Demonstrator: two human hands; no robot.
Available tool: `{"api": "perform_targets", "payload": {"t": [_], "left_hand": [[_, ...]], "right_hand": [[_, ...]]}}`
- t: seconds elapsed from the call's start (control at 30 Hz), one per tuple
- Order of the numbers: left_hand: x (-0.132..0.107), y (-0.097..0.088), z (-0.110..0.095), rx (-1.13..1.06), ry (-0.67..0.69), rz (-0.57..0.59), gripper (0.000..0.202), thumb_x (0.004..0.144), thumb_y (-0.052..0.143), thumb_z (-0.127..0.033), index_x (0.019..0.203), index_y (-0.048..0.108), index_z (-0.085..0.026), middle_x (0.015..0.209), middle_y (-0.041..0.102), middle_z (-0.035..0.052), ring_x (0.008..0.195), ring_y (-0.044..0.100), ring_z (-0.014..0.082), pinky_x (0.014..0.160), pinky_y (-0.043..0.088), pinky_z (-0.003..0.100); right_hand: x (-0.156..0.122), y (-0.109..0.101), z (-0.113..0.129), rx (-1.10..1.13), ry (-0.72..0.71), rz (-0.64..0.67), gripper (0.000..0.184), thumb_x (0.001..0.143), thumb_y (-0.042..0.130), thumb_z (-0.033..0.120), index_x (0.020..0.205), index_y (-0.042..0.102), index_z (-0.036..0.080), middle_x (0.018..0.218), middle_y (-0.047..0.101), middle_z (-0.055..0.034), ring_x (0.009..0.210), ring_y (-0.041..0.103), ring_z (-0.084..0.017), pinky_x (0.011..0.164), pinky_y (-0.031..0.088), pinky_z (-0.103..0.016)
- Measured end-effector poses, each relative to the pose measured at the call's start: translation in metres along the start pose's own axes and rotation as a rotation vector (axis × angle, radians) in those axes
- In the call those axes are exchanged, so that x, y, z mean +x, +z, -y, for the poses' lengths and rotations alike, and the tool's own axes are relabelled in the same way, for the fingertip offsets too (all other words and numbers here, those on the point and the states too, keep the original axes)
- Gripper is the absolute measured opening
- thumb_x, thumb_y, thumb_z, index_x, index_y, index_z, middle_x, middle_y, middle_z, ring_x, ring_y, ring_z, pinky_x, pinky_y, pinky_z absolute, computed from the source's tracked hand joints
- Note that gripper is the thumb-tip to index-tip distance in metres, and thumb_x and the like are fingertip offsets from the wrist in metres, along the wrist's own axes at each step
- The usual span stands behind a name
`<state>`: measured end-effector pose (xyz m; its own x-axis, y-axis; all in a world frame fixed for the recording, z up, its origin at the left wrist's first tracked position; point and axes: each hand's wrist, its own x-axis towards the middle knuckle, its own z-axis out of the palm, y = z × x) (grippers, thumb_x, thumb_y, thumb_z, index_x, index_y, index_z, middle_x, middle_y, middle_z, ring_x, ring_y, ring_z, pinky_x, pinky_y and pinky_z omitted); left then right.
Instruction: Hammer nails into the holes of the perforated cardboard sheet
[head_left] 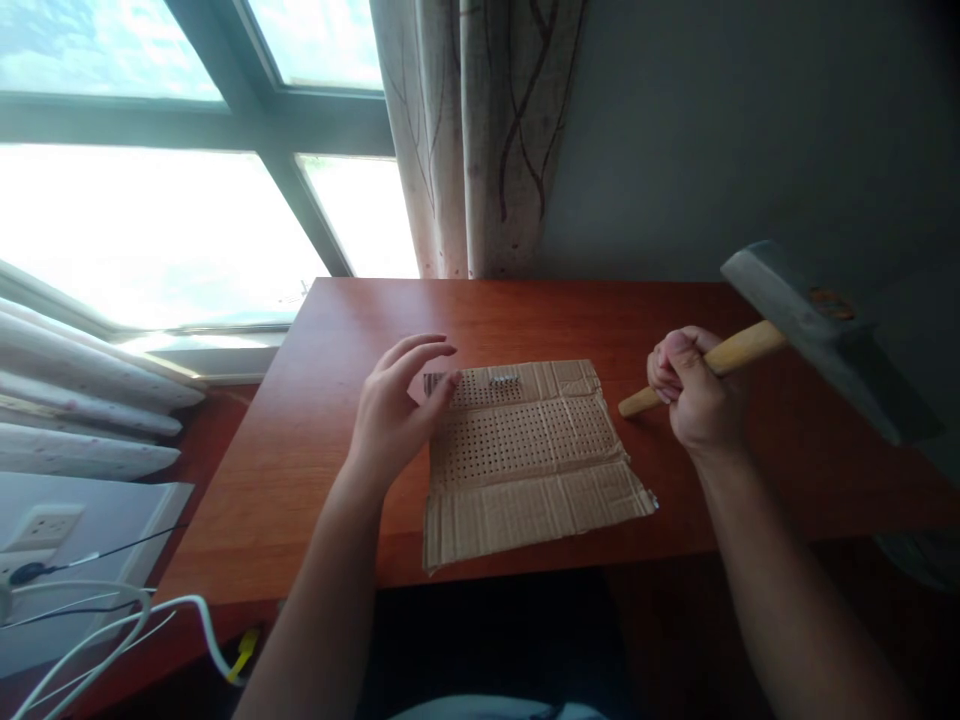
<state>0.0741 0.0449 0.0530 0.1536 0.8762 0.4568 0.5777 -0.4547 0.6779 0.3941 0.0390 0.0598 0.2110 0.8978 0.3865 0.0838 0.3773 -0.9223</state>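
My right hand (701, 390) is wrapped round the wooden handle of a hammer (757, 345). Its big grey metal head is raised above the right part of the desk. My left hand (401, 400) is open, thumb and fingers apart, at the upper left corner of a piece of brown cardboard (536, 495). Whether the thumb touches the cardboard I cannot tell. Rows of small dark holes cover the cardboard's middle and upper part. Near its top edge lies a small silvery strip (505, 381), too small to make out.
The cardboard lies on a reddish-brown wooden desk (300, 500). Behind it are a curtain (480, 140) and a grey wall (675, 130), with a bright window on the left. White cables (202, 620) and a wall socket (45, 525) are at the lower left.
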Motion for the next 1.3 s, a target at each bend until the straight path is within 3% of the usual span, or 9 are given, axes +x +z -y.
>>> {"api": "perform_targets", "payload": {"t": [0.17,0.27,0.4,0.63,0.93,1.3], "left_hand": [[-0.015,-0.024,0.014,0.321,-0.174,0.018,0.024,0.092,0.058,-0.033,0.110,0.069,-0.021,0.105,0.073,0.0057,0.084,0.070,0.0198,0.071,0.054,0.031],[-0.027,-0.035,0.021,0.594,-0.266,0.133,0.027,0.092,0.056,-0.037,0.110,0.070,-0.022,0.107,0.073,0.0073,0.088,0.070,0.0247,0.070,0.051,0.034],[-0.040,-0.043,0.025,0.753,-0.363,0.270,0.031,0.094,0.050,-0.042,0.111,0.069,-0.024,0.111,0.071,0.0084,0.094,0.069,0.0282,0.067,0.048,0.035],[-0.045,-0.044,0.025,0.802,-0.390,0.366,0.030,0.095,0.047,-0.040,0.108,0.069,-0.024,0.112,0.070,0.0080,0.089,0.069,0.0257,0.064,0.044,0.032],[-0.042,-0.044,0.032,0.806,-0.395,0.330,0.030,0.094,0.047,-0.038,0.108,0.069,-0.024,0.112,0.070,0.0088,0.090,0.068,0.0264,0.064,0.044,0.033],[-0.035,-0.035,0.041,0.875,-0.373,0.359,0.029,0.094,0.045,-0.034,0.097,0.072,-0.024,0.103,0.072,0.0091,0.084,0.069,0.0261,0.062,0.043,0.032]], "right_hand": [[-0.003,0.004,-0.002,-0.101,-0.026,-0.041,0.038,0.089,0.067,0.046,0.064,0.053,0.020,0.050,0.039,0.0057,0.043,0.032,-0.007,0.038,0.021,-0.022],[-0.002,0.004,-0.003,-0.102,-0.018,-0.043,0.037,0.089,0.068,0.045,0.064,0.055,0.021,0.050,0.039,0.0058,0.043,0.033,-0.007,0.038,0.021,-0.022],[0.002,0.000,-0.003,-0.033,0.005,-0.064,0.037,0.087,0.070,0.045,0.064,0.054,0.021,0.049,0.038,0.0063,0.042,0.031,-0.007,0.038,0.019,-0.023],[0.014,-0.010,-0.004,0.078,0.016,-0.109,0.038,0.085,0.071,0.042,0.061,0.051,0.021,0.047,0.033,0.0084,0.037,0.027,-0.006,0.036,0.016,-0.023],[0.017,-0.014,-0.002,0.109,-0.005,-0.137,0.037,0.084,0.071,0.039,0.060,0.051,0.021,0.044,0.029,0.0096,0.035,0.026,-0.005,0.036,0.015,-0.023],[0.015,-0.019,-0.003,0.073,-0.008,-0.118,0.040,0.085,0.070,0.049,0.062,0.050,0.023,0.044,0.027,0.0091,0.036,0.024,-0.007,0.035,0.016,-0.023]]}}
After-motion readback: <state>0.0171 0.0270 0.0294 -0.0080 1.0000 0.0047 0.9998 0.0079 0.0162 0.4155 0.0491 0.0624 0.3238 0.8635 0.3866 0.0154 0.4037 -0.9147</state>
